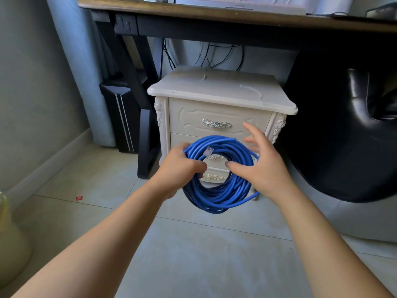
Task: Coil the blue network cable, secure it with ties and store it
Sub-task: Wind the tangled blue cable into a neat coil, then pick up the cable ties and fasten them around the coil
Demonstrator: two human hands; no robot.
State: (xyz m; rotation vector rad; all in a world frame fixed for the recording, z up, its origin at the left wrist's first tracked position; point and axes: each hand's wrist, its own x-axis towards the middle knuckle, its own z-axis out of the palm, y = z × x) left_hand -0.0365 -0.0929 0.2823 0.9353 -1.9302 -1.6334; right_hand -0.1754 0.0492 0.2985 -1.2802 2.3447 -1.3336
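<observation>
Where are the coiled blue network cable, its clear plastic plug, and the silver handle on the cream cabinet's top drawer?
Coiled blue network cable (223, 196): head view, lower arc of the coil.
Clear plastic plug (208, 151): head view, plug body.
Silver metal drawer handle (216, 124): head view, its middle.

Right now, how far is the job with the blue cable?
Done: the blue network cable forms a round coil, clear plug on its loops. In hand: the left hand grips the coil's left side; the open right hand is beside its right side. Left: no tie shows, and the top drawer of the cream carved cabinet is closed, so tying and storing remain.
</observation>
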